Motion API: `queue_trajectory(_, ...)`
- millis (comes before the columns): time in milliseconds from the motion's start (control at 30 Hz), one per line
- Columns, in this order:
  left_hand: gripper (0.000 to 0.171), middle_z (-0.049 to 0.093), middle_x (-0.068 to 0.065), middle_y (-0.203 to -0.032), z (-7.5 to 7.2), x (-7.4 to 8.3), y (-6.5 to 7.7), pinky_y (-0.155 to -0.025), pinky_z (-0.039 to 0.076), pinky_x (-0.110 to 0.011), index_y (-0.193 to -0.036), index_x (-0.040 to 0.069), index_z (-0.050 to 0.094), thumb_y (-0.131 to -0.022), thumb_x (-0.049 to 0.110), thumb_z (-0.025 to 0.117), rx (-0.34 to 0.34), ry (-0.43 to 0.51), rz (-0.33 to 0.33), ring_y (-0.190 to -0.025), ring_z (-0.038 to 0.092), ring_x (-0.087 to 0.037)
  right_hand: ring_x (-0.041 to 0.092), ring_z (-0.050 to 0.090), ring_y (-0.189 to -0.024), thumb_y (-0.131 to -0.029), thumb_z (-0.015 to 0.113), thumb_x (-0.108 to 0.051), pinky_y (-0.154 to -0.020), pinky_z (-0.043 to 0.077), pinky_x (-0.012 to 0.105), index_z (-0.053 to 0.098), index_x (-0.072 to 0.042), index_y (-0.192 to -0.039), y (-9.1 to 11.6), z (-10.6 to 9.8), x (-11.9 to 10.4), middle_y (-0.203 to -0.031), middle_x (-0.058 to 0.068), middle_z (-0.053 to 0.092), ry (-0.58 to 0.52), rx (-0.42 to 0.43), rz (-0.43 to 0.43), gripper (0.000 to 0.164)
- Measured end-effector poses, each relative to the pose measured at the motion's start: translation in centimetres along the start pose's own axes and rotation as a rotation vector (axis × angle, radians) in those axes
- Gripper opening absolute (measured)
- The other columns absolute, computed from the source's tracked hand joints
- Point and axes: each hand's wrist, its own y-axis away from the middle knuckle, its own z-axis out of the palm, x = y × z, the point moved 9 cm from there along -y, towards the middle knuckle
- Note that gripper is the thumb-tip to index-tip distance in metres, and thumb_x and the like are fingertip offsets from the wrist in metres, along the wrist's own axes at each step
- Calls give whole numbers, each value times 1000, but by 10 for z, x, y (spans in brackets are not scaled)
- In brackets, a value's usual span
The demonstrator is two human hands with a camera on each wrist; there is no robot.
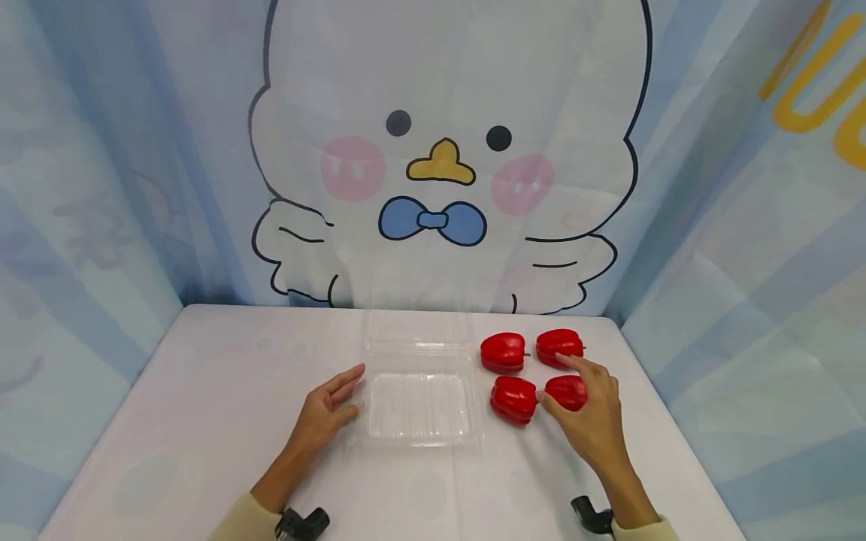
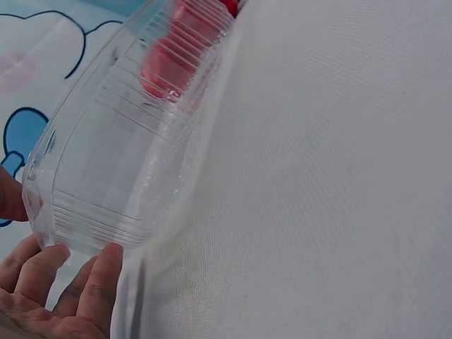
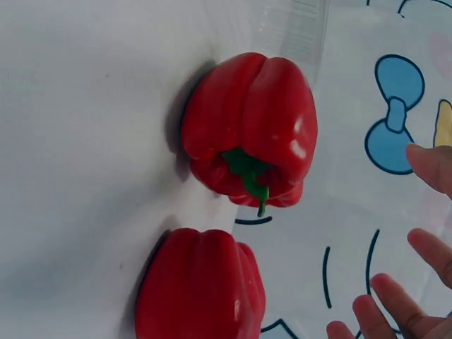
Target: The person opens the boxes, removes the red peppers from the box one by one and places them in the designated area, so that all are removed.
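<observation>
My left hand (image 1: 319, 417) is at the left side of a clear plastic clamshell box (image 1: 419, 440), its fairly straight fingertips touching the end wall. In the left wrist view, the thumb (image 2: 10, 196) shows by one corner of the box and the other fingers (image 2: 99, 289) lie along its ribbed end. My right hand (image 1: 597, 417) hovers over several red bell peppers, thumb and fingers spread apart. Beneath it lies the front right pepper (image 1: 567, 392), partly covered by the hand. Beside that sits the front left pepper (image 1: 513, 400); in the right wrist view, a green-stemmed pepper (image 3: 251, 127) stands clear of the fingers.
Two more red peppers, the back left one (image 1: 503, 352) and the back right one (image 1: 558, 346), lie behind. The box's open lid (image 1: 416, 330) extends toward the back edge of the white table (image 1: 203, 391). A printed curtain (image 1: 440, 278) surrounds the table on three sides.
</observation>
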Motion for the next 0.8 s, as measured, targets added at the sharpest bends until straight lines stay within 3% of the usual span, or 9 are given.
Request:
queue_trajectory(333,66,50,-8,-164,4,-3,3,-122,42,-43,-157,9,51,-94,-7,63,-2,1,4,-155,45,-27,36,45,-139,-77,94,-17,-100,58,69,58,-16,-151,-2,18,-29,-154,15,53,-5,-39,-95,83)
queue_trajectory(567,68,42,-7,-170,2,-1,4,-126,38,-50,-164,19,41,-101,-1,60,-54,-49,36,-159,39,-24,39,37,-148,-77,94,-24,-106,50,76,50,-19,-157,-2,42,-53,-160,17,45,30,-131,-112,90)
queue_trajectory(667,69,37,-9,-173,-4,9,3,-127,34,-54,-167,20,35,-105,12,64,-34,-184,117,-160,35,-29,40,34,-150,-77,94,-30,-103,54,74,45,-23,-160,-3,56,-60,-163,16,41,66,-174,-134,96)
queue_trajectory(800,82,25,-13,-177,-14,31,5,-126,24,-74,-169,26,29,-100,35,72,51,-503,227,-164,19,-46,40,29,-154,-77,93,-38,-108,48,77,38,-28,-164,-6,74,-73,-168,15,35,104,-225,-166,104)
